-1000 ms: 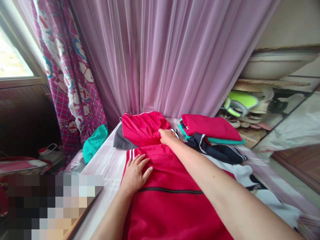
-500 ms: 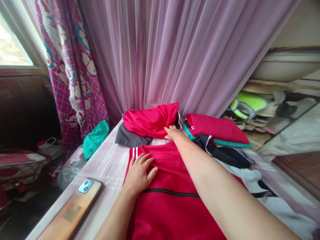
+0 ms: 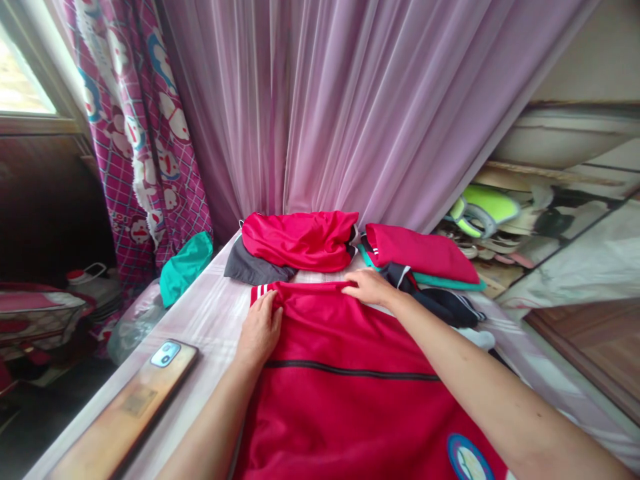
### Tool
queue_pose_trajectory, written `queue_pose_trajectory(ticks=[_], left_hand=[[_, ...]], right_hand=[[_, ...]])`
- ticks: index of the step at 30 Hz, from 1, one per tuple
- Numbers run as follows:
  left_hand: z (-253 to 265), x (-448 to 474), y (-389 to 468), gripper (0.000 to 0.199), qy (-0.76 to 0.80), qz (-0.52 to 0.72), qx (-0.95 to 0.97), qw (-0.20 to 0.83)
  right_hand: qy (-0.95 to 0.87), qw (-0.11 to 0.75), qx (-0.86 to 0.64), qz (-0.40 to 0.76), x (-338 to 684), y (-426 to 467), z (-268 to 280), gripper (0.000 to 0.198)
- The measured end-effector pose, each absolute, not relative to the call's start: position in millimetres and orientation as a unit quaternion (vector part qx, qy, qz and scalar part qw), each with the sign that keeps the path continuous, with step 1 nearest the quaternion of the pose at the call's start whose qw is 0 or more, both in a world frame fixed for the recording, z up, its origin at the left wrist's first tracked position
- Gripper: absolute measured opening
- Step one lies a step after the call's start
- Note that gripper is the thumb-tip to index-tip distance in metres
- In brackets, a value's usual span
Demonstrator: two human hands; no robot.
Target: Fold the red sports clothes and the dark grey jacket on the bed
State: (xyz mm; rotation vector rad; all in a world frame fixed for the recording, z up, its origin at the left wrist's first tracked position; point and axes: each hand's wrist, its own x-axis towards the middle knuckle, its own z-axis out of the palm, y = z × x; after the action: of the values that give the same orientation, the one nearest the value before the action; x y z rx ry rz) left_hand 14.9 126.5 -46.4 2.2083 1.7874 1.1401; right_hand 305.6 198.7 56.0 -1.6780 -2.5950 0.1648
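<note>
Holding the far edge of the red zip-front jacket (image 3: 350, 420), lower centre of the frame, in a narrow pinching grip, left hand (image 3: 261, 327) and right hand (image 3: 373, 287) alike. Could well skew or crease it by tugging unevenly. To count: one such jacket, one rumpled red garment (image 3: 300, 243) at centre, one folded red garment (image 3: 423, 253) right of centre (plus one smartphone (image 3: 120, 417), lower left).

Right hand (image 3: 371, 287) now on jacket (image 3: 350, 420)
</note>
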Motion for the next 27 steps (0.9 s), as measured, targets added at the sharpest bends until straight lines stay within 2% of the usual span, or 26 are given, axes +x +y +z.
queue_pose_trajectory(ticks=[4,8,10,12,15,18,20,23,27], left_hand=[[-43,18,123,0.054,0.591,0.305,0.746,0.027],[-35,25,117,0.058,0.632,0.209,0.746,0.016],[-33,27,116,0.056,0.657,0.183,0.731,0.020],[-34,25,118,0.055,0.660,0.204,0.723,0.022],[-39,13,126,0.052,0.643,0.311,0.699,0.024],[-41,-7,131,0.047,0.667,0.355,0.655,0.013],[-38,-19,131,0.044,0.704,0.304,0.642,-0.007],[-33,-29,128,0.045,0.740,0.185,0.646,-0.011],[-27,-26,129,0.052,0.756,0.122,0.643,0.017]], right_hand=[[-0.783,0.077,-0.607,-0.107,299,216,38,0.026],[-0.758,0.061,-0.638,-0.119,281,231,7,0.025],[-0.748,0.081,-0.648,-0.119,277,230,-5,0.028],[-0.770,0.124,-0.612,-0.131,278,220,-12,0.031],[-0.828,0.194,-0.499,-0.167,295,190,-12,0.031],[-0.842,0.213,-0.457,-0.193,338,151,-6,0.029],[-0.798,0.206,-0.531,-0.196,381,128,-1,0.029],[-0.627,0.171,-0.738,-0.181,450,100,1,0.038],[-0.464,0.062,-0.883,-0.038,503,71,-2,0.064]])
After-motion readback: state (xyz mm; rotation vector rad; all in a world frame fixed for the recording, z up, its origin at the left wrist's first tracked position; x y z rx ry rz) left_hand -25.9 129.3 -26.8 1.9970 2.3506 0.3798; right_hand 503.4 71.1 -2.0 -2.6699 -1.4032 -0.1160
